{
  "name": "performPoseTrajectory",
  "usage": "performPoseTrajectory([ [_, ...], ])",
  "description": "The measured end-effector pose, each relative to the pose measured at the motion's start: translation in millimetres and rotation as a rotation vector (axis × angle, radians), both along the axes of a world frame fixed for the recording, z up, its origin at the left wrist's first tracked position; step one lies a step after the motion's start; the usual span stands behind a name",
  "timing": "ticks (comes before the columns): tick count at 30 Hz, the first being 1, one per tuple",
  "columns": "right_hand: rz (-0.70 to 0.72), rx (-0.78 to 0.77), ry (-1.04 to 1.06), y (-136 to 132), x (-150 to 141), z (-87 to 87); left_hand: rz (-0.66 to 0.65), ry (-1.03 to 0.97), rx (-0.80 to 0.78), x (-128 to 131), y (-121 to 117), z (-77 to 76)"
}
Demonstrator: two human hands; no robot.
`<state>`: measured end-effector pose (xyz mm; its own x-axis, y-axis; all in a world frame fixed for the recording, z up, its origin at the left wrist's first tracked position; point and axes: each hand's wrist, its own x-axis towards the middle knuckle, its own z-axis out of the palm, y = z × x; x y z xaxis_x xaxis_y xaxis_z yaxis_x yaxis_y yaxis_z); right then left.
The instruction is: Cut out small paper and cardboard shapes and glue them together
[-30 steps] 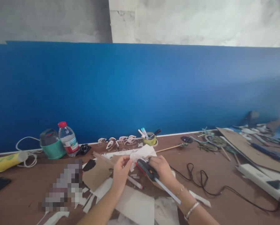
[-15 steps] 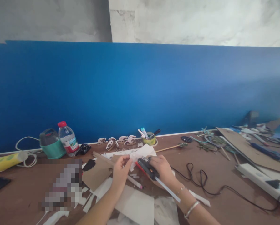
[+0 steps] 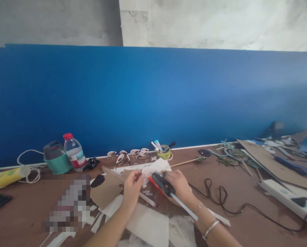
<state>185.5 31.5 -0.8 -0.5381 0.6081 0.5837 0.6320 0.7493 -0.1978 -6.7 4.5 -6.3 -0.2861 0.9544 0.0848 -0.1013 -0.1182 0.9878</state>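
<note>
Near the middle of the table, my left hand [image 3: 133,187] pinches a small white paper piece [image 3: 146,172] between thumb and fingers. My right hand [image 3: 178,183] is closed around a black glue gun [image 3: 161,182], with a pale glue stick [image 3: 185,207] jutting from its rear toward my wrist. The gun's nozzle end is hard to make out against the white paper [image 3: 160,166] behind it. Something red [image 3: 155,185] shows just under the gun; its kind I cannot tell. A pink-tipped marker [image 3: 148,200] lies below my hands.
Several white bird-shaped cutouts [image 3: 120,158] stand at the back, beside a tape roll [image 3: 163,155] with pens in it. To the left are a bottle [image 3: 75,155] and a green container [image 3: 58,164]. A power strip [image 3: 287,199], cable [image 3: 221,193] and cardboard [image 3: 274,164] occupy the right.
Both hands stay almost in place. The glue gun has shifted very slightly, and a little more of the red thing beneath it shows now.
</note>
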Motion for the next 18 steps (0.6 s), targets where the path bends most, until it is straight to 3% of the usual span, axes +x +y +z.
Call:
performPoseTrajectory([
  [12, 0.011, -0.035, -0.028, 1.1, 5.9, 6.0, 0.003, 0.061, 0.043, 0.1, -0.2, -1.5],
  [18, -0.151, -0.017, -0.086, 8.5, 19.1, 8.6, 0.004, 0.015, 0.031, 0.1, 2.5, -7.8],
])
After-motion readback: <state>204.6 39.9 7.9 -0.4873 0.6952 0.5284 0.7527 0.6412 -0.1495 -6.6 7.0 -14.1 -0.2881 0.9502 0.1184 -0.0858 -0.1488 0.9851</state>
